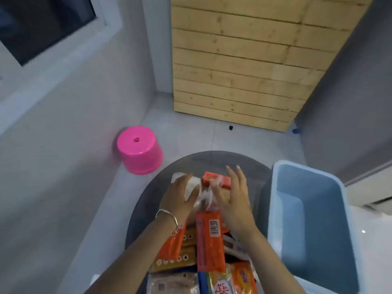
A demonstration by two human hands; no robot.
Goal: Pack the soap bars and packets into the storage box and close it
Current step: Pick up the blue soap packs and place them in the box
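L hand (180, 194): fingers curl over white packet (191, 185).
R hand (231, 196): fingers straight, lying on red bar (216, 179).
Box (307, 219): open, empty, right of table (146, 213) (no lid in view).
Packets (210, 240): heaped nr table edge.
Risk: heap loose & slick; lifting one could tip others off the edge.

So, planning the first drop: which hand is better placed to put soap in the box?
Probably the right hand: it rests on the red soap, nearer the box than the left hand.
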